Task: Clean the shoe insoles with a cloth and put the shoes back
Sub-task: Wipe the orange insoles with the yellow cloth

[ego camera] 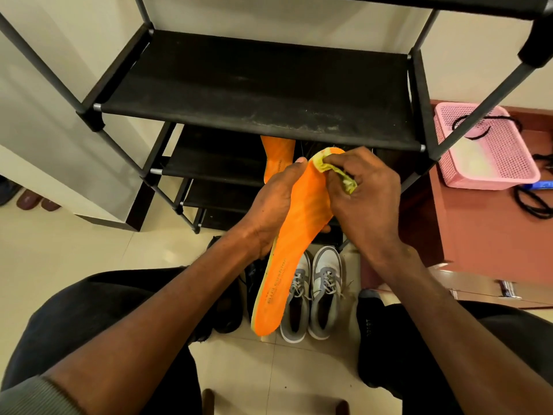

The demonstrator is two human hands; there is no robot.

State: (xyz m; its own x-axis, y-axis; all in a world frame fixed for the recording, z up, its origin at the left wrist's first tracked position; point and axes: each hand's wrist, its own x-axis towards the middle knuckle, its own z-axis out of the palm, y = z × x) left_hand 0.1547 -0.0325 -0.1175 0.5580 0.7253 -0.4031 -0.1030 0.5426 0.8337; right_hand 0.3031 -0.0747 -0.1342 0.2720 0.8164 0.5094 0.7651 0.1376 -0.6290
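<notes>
Printed lettering is running lengthwise along the heel part of the orange insole (287,253), too blurred to read. A second orange insole (276,158) on the lower shelf is showing a small dark line of print, also unreadable. The black sock (368,327) is carrying faint pale letters that cannot be made out.

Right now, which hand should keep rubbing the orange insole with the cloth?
The right hand. It already pinches the yellow cloth against the toe end of the orange insole, while the left hand grips the insole's edge and steadies it.
</notes>
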